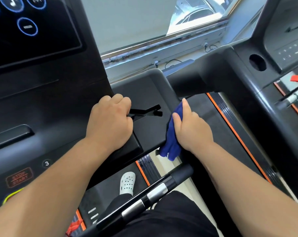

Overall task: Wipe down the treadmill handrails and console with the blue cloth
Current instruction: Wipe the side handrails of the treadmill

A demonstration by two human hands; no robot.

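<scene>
The blue cloth [172, 132] is bunched in the right hand [191, 127], pressed against the right edge of the black side tray [150, 93] of the treadmill console [47, 103]. The right hand's fingers are curled around the cloth, the thumb lying along its upper fold, and a loose end of the fabric hangs below the tray's lower corner. The left hand [110, 120] rests on the same tray, just left of a branching slot [148, 112] cut into its surface; its fingers are folded under into a loose fist and hold nothing that can be seen. The two hands are near each other with the slot between them.

To the left, the console's dark touchscreen [28, 28] shows blue ringed icons, and lower down sits a red stop/start button [19, 177] beside a small round key marked 3. In front of the person's body, a black handrail [144, 197] with silver grip sensors runs diagonally below both forearms. A white perforated clog [127, 183] stands on the belt [100, 190] beneath the tray. On the right, a neighbouring treadmill [264, 65] crowds close, its thick arm almost meeting the tray's far corner, with an orange-edged deck below. A window [187, 17] lies beyond.
</scene>
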